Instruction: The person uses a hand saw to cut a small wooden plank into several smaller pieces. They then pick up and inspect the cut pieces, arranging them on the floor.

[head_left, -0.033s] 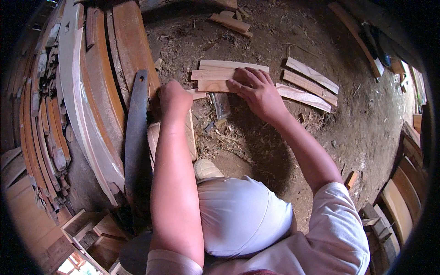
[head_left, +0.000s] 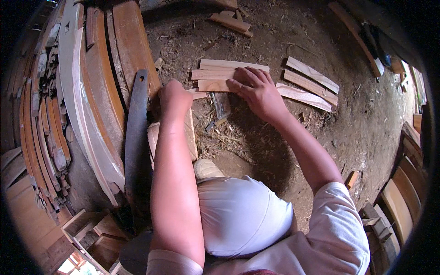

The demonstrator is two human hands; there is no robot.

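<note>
My right hand (head_left: 256, 89) rests palm down, fingers stretched, across several short light wooden strips (head_left: 213, 85) laid side by side on the dirt floor. Their right ends are partly under it. To its right lie three more wooden strips (head_left: 311, 87), slightly fanned. My left hand (head_left: 175, 98) is closed in a fist, and whatever it may hold is hidden. Beside that fist the end of a thin wood piece (head_left: 197, 95) shows. A handsaw blade (head_left: 136, 137) stands just left of my left forearm. Below the strips lies a clear, shiny object (head_left: 222, 106) whose kind I cannot make out.
Large curved brown boards (head_left: 133, 41) and a tall stack of timber (head_left: 48, 123) line the left side. Offcuts (head_left: 231, 24) lie at the far side, a long plank (head_left: 355, 36) far right. Wood shavings (head_left: 229, 142) cover the ground near my shoe (head_left: 207, 168).
</note>
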